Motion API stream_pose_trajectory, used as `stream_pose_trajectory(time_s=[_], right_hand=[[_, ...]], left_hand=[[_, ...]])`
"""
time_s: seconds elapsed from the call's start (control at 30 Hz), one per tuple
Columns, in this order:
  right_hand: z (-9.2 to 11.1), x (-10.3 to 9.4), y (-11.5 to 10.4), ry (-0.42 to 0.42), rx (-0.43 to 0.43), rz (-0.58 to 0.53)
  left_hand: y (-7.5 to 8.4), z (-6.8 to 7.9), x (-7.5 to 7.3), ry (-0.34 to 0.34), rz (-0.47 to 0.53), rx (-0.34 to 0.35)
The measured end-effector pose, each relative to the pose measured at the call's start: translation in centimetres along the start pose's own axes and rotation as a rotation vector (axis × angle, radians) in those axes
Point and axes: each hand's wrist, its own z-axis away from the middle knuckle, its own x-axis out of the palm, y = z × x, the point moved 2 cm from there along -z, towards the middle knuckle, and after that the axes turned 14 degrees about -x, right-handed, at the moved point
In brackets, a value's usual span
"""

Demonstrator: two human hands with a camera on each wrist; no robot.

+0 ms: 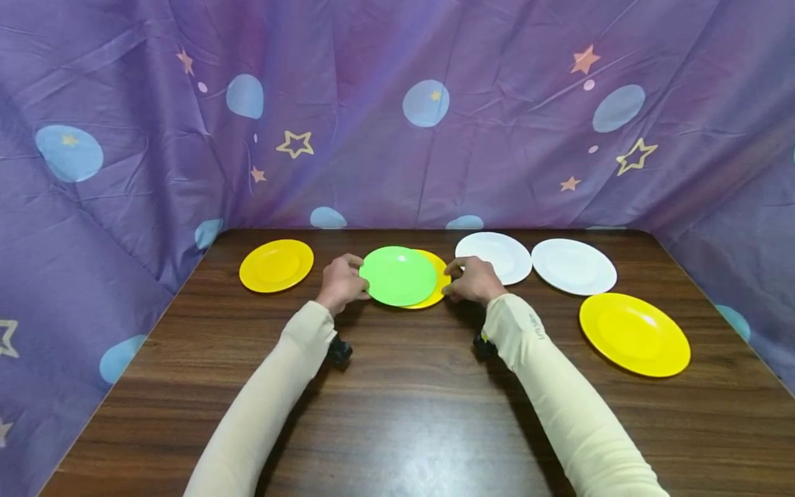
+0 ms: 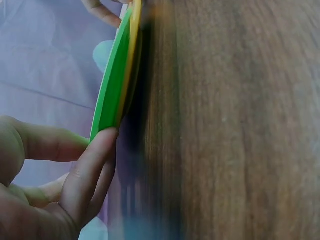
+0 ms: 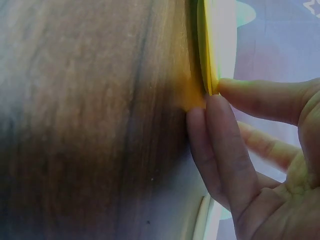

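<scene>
Near the back middle of the table, a green plate (image 1: 397, 276) overlaps a yellow plate (image 1: 439, 279), whose right part shows beyond it. My left hand (image 1: 341, 284) pinches the green plate's left rim between thumb and fingers. On the other side, my right hand (image 1: 475, 279) pinches the right rim of that yellow plate. The left wrist view shows the green plate (image 2: 112, 85) lying over the yellow one (image 2: 131, 65), with a dark gap between them and the tabletop. In the right wrist view, thumb and fingertips meet at the yellow rim (image 3: 208, 55).
Another yellow plate (image 1: 276, 266) lies at the back left of the wooden table (image 1: 410, 400). Two white plates (image 1: 506, 259) (image 1: 574, 267) sit side by side at back right, the nearer one just behind my right hand. A larger yellow plate (image 1: 633, 335) lies farther right. A purple curtain (image 1: 373, 179) hangs behind.
</scene>
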Motion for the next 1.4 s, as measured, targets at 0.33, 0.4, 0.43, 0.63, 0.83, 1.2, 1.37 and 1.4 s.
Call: stream_pose_trajectory(time_s=[0.33,0.4,0.43,0.63,0.83,1.2,1.37,1.4], right_hand=[[0.0,0.0,-0.1,-0.003,-0.003,-0.009],[0.0,0.0,0.0,-0.004,-0.005,-0.008],[0.1,0.0,0.1,-0.002,-0.005,-0.01],[0.1,-0.2,0.3,0.009,0.007,-0.018],[0.0,0.0,0.3,0.005,0.011,-0.023],[-0.2,0.1,0.4,0.007,0.026,-0.025],[-0.2,0.2,0.3,0.009,0.023,-0.038],[-0.2,0.2,0.3,0.008,0.023,-0.04]], left_hand=[[-0.6,0.2,-1.0,-0.02,0.071,-0.008],[-0.8,0.2,-1.0,-0.026,0.09,-0.01],[-0.8,0.2,-1.1,-0.031,0.102,-0.011],[-1.2,0.0,-1.5,-0.049,0.164,-0.007],[-1.8,0.1,-2.7,-0.039,0.14,-0.013],[-2.6,0.2,-4.4,0.005,0.186,-0.031],[-3.1,0.3,-5.3,0.043,0.171,-0.055],[-3.2,0.4,-5.5,0.048,0.157,-0.057]])
